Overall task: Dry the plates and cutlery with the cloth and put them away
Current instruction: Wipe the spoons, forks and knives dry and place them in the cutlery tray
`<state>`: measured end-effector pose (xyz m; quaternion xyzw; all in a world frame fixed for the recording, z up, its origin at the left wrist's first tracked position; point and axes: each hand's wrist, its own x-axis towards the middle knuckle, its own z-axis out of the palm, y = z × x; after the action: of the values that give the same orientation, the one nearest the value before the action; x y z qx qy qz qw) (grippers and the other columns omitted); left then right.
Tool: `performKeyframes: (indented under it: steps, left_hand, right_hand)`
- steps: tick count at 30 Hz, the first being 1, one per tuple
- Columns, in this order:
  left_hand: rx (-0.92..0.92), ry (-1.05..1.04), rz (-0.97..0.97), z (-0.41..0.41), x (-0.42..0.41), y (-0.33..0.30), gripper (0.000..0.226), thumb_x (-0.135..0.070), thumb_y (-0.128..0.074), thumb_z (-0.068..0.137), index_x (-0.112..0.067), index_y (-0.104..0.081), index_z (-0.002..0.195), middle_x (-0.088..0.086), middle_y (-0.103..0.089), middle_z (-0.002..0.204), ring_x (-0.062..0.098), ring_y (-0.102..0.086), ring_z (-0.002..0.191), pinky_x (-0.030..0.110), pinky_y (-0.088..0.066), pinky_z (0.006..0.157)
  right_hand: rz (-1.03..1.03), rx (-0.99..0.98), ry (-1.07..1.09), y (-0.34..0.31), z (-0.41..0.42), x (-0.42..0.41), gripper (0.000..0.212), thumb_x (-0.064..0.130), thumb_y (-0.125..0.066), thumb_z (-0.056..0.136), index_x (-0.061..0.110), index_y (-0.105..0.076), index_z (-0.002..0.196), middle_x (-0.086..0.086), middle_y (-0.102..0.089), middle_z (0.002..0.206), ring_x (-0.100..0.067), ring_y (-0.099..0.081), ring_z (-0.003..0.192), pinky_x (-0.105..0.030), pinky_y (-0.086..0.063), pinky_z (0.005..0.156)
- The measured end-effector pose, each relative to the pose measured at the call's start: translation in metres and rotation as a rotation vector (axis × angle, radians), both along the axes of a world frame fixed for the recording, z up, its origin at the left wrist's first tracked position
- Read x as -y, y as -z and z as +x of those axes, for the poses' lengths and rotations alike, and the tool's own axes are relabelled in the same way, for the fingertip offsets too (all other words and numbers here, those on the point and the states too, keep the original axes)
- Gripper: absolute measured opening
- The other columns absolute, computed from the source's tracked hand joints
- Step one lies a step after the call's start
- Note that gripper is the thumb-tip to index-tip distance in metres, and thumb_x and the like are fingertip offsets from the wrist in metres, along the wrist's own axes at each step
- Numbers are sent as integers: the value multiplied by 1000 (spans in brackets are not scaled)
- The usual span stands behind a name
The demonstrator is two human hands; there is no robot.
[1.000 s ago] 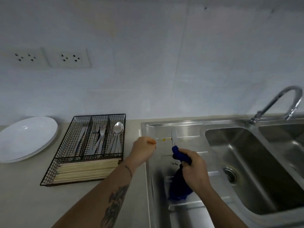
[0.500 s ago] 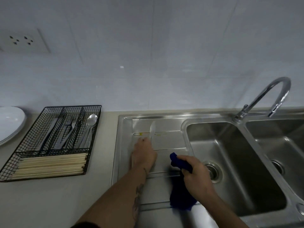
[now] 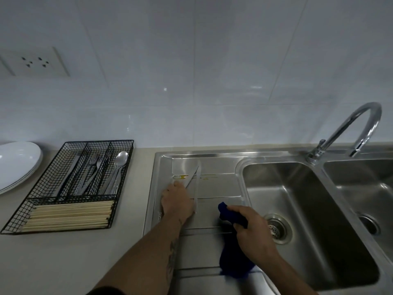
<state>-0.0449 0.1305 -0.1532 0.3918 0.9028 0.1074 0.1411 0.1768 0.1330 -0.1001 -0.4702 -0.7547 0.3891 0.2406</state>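
From the head view, my left hand (image 3: 177,199) lies on the sink's draining board (image 3: 219,188), its fingers curled round the handle of a knife (image 3: 192,175) whose blade points away toward the wall. A second knife (image 3: 196,188) lies just beside it. My right hand (image 3: 253,233) grips the blue cloth (image 3: 232,260). On the worktop (image 3: 63,262) to the left sit the wire cutlery tray (image 3: 70,188) and stacked white plates (image 3: 17,162).

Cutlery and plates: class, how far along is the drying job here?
Done: white plates stacked, cutlery in the wire tray. In hand: the left hand grips a knife on the drainboard; the right hand holds the blue cloth. Left: wipe the knife, tray it.
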Motion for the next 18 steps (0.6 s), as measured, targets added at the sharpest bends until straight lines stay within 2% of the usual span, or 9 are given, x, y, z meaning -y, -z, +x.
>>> performKeyframes:
  steps: [3, 7, 10, 13, 18]
  left_hand:
    - [-13, 12, -3, -1, 5, -1, 51, -30, -66, 85, -7, -45, 126, 14, -54, 124, 29, -55, 111, 37, -49, 94]
    - [-5, 35, -2, -7, 12, -5, 37, -27, -65, 88, -9, -54, 118, 10, -57, 116, 23, -59, 102, 33, -54, 89]
    - [-16, 51, 14, -11, 20, -8, 33, -21, -58, 91, -6, -56, 120, 13, -54, 121, 26, -56, 107, 33, -51, 92]
    - [-34, 71, 81, -19, 35, -15, 37, -15, -54, 89, -6, -50, 125, 12, -50, 126, 28, -53, 113, 32, -47, 90]
    - [-111, 158, 237, -44, 69, -32, 29, -23, -57, 87, -16, -55, 115, 4, -55, 116, 19, -53, 102, 29, -48, 86]
  right_hand:
    - [-9, 17, 1, 2, -3, 5, 58, -14, -60, 73, 35, -65, 105, 20, -63, 103, 15, -53, 96, 2, -34, 80]
    - [5, 23, 2, -1, -10, 11, 57, -12, -61, 75, 37, -64, 105, 16, -64, 104, 16, -53, 96, 3, -34, 79]
    - [8, 41, -9, -4, -18, 15, 52, -12, -60, 77, 29, -68, 109, 13, -65, 105, 12, -55, 92, 3, -33, 78]
    - [9, 45, -32, -9, -31, 20, 54, -12, -57, 76, 28, -68, 111, 15, -67, 105, 7, -58, 95, 1, -36, 80]
    - [86, 9, 7, -27, -67, 38, 48, -9, -57, 82, 26, -66, 113, 10, -62, 106, -1, -57, 93, 2, -35, 79]
